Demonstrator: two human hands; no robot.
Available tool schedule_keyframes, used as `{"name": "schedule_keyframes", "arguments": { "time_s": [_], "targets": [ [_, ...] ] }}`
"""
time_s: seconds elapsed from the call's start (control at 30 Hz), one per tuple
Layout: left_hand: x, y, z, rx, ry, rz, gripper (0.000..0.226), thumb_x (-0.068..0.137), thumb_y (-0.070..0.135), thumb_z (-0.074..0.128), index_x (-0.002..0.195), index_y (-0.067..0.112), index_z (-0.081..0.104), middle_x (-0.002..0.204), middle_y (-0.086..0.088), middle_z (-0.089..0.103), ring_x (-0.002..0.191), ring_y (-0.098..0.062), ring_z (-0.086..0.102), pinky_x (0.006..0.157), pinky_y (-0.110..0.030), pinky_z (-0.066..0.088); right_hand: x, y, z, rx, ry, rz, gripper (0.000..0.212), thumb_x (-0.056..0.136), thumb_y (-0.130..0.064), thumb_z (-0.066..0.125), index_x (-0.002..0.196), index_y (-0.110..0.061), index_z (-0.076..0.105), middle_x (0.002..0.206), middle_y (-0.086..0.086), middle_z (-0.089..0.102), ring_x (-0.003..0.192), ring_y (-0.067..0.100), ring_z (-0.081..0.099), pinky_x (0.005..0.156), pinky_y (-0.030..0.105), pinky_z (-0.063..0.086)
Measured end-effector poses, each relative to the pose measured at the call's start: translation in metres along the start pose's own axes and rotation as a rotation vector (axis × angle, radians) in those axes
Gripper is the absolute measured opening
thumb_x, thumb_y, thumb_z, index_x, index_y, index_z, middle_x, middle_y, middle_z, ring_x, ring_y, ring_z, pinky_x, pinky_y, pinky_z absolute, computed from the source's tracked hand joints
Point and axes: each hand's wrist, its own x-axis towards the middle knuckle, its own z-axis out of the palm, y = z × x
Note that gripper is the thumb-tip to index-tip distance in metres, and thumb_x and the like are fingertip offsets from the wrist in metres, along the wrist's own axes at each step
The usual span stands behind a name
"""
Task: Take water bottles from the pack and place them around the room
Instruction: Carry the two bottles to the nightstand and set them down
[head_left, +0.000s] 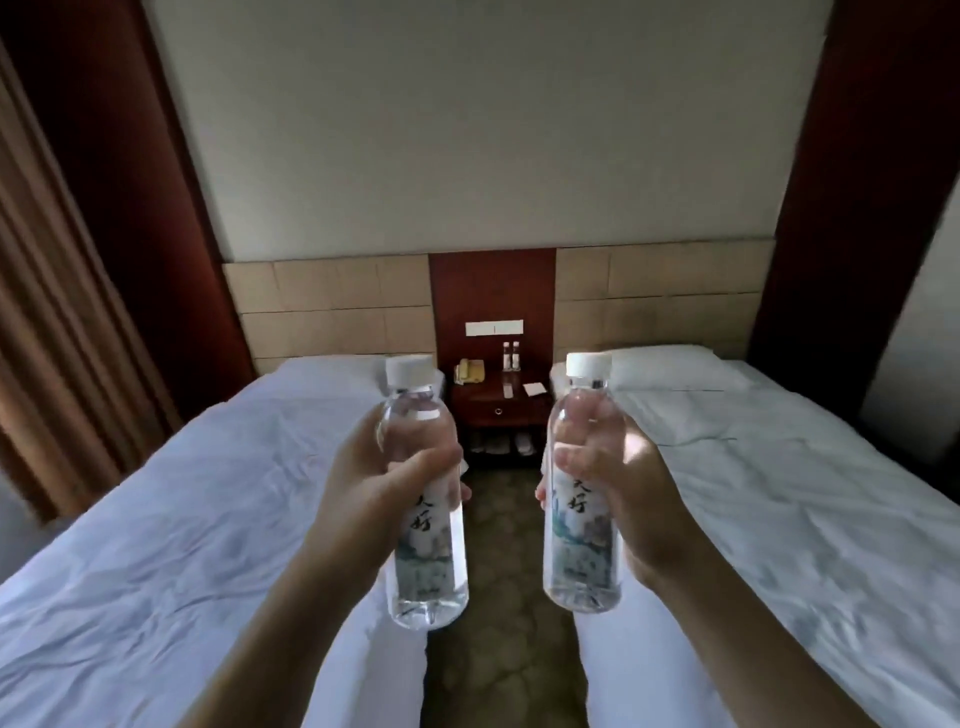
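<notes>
Your left hand (384, 478) and right hand (623, 483) each wrap a full, capped water bottle, the left bottle (427, 519) and the right bottle (583, 499), upright over the aisle before the nightstand (498, 405). They likely feel weighty, smooth, slightly squashy; hold mid-label. Two bottles (510, 356) stand on it.

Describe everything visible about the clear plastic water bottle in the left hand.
The clear plastic water bottle in the left hand has a white screw cap and a pale printed label with dark characters and a bluish-green scene around its middle. It looks full and sealed. It is upright, leaning slightly, in the air above the carpeted gap between two white beds. The left hand grips its upper body, the thumb across the front and the fingers curled behind. Nothing else touches it.
</notes>
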Motion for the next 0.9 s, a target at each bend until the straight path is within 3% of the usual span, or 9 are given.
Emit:
{"name": "schedule_keyframes", "arguments": {
  "time_s": [0.2,0.5,0.73,0.9],
  "targets": [
    [0.119,-0.060,0.014,-0.056,-0.065,-0.032,0.026,0.068,0.021,0.070,0.093,0.024,0.067,0.082,-0.011,0.070,0.067,-0.032,0.072,0.063,-0.033,0.058,0.096,0.060,-0.043,-0.026,0.109,0.044,0.040,0.059,-0.029,0.075,0.096,-0.027,0.062,0.083,0.008,0.063,0.074,0.038,0.065,0.077,0.058,0.055],
    [0.326,-0.130,0.043,-0.020,-0.046,-0.050,0.035,0.060,0.027,0.076,0.094,0.023,0.067,0.080,-0.013,0.071,0.065,-0.031,0.072,0.061,-0.033,0.058,0.304,0.133,-0.105,-0.041,0.124,0.077,0.050,0.061,-0.031,0.074,0.104,-0.011,0.057,0.086,0.024,0.061,0.071,0.040,0.066,0.075,0.057,0.056],
    [0.474,-0.186,0.035,-0.044,-0.018,-0.062,0.031,0.068,0.020,0.070,0.098,0.024,0.064,0.079,-0.014,0.071,0.064,-0.029,0.072,0.059,-0.027,0.057,0.455,0.186,-0.120,-0.089,0.083,0.099,0.047,0.061,-0.033,0.073,0.103,-0.017,0.060,0.086,0.017,0.063,0.072,0.038,0.067,0.075,0.058,0.057],
    [0.591,-0.253,0.023,-0.069,-0.047,-0.057,0.028,0.069,0.017,0.070,0.095,0.025,0.066,0.079,-0.010,0.072,0.064,-0.027,0.072,0.061,-0.029,0.057,0.570,0.244,-0.124,-0.172,0.106,0.107,0.057,0.059,-0.042,0.070,0.105,-0.010,0.058,0.081,0.015,0.065,0.073,0.034,0.069,0.073,0.046,0.058]
  ]
}}
